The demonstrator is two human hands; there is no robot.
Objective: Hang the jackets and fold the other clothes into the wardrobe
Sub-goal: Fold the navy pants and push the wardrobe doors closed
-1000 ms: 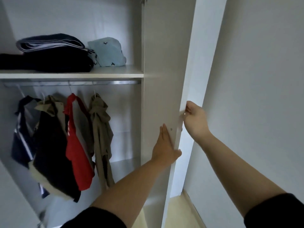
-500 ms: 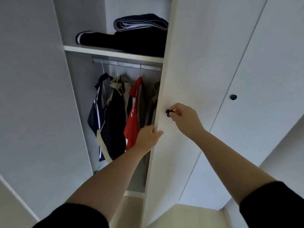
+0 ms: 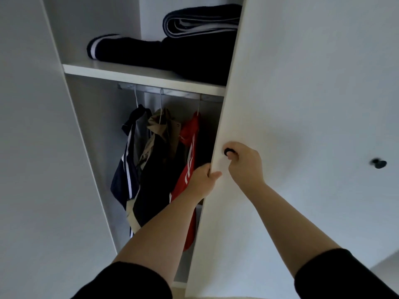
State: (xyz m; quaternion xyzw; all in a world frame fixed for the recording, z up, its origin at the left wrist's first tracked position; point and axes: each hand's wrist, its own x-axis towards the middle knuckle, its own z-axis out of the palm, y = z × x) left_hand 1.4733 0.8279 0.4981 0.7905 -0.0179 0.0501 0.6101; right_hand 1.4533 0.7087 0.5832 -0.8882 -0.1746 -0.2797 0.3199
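Observation:
The white wardrobe door point(image 3: 280, 83) stands partly swung across the opening. My right hand point(image 3: 245, 164) grips its small black knob point(image 3: 228, 151). My left hand point(image 3: 204, 180) holds the door's free edge, thumb on the front face. Behind the gap, three jackets hang from the rail point(image 3: 172, 91): a navy one with white stripes point(image 3: 127, 169), a dark and khaki one point(image 3: 155, 165) and a red one point(image 3: 190, 160). Folded dark clothes point(image 3: 172, 55) lie on the shelf point(image 3: 129, 72) above, with a folded striped piece point(image 3: 200, 22) on top. The door hides the wardrobe's right part.
The white left side panel point(image 3: 43, 147) of the wardrobe frames the opening. A neighbouring white door with its own black knob point(image 3: 379, 163) stands to the right. A strip of pale floor point(image 3: 216, 297) shows at the bottom.
The door has swung further across the opening, hiding the light blue piece and the olive jacket. My right hand went from the door's edge to the knob; my left moved to the free edge.

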